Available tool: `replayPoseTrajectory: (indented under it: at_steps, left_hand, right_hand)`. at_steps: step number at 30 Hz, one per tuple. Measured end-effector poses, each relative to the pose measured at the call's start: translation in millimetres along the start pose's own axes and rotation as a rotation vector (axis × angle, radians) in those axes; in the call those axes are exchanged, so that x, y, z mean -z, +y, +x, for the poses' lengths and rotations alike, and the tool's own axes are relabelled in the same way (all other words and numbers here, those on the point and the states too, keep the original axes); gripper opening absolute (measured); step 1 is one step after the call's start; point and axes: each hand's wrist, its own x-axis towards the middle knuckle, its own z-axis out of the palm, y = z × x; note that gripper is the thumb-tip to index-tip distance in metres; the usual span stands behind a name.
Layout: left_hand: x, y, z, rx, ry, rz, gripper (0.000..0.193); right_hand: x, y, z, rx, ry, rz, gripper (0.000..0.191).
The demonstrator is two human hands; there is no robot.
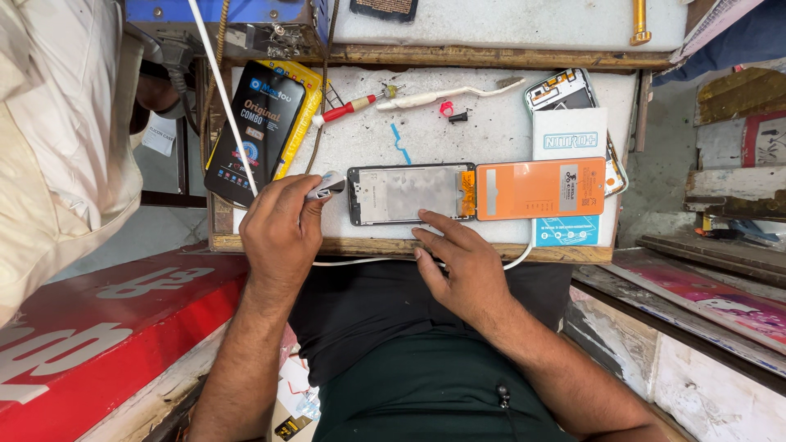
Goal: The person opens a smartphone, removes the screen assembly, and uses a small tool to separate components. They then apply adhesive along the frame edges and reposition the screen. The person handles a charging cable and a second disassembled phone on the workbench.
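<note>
A bare phone frame (pixel 409 193) lies flat on the white work board (pixel 491 131), with an orange-backed screen panel (pixel 540 188) joined to its right end by a flex strip. My left hand (pixel 282 229) is closed around a small grey tool (pixel 326 187) whose tip points at the frame's left end. My right hand (pixel 458 262) rests at the board's front edge, its index finger pressing the frame's lower edge.
A red-handled screwdriver (pixel 354 106), a white spudger-like tool (pixel 442 96) and small red and black bits lie at the back. A black and yellow package (pixel 260 131) stands left. Another phone frame (pixel 565 90) and a white box (pixel 571 139) sit right. A white cable (pixel 221 90) crosses left.
</note>
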Motion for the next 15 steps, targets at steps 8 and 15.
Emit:
replayPoseTrajectory:
  at_steps: [8,15]
  left_hand:
    - [2.8,1.5,2.2,-0.007,-0.014,0.023,0.022]
    - [1.8,-0.2,5.3,-0.016,0.001,0.011,0.023]
  right_hand:
    - [0.3,0.6,0.2,0.018,0.010,-0.022,0.026]
    - [1.1,-0.4,1.7,-0.009,-0.017,-0.001,0.026]
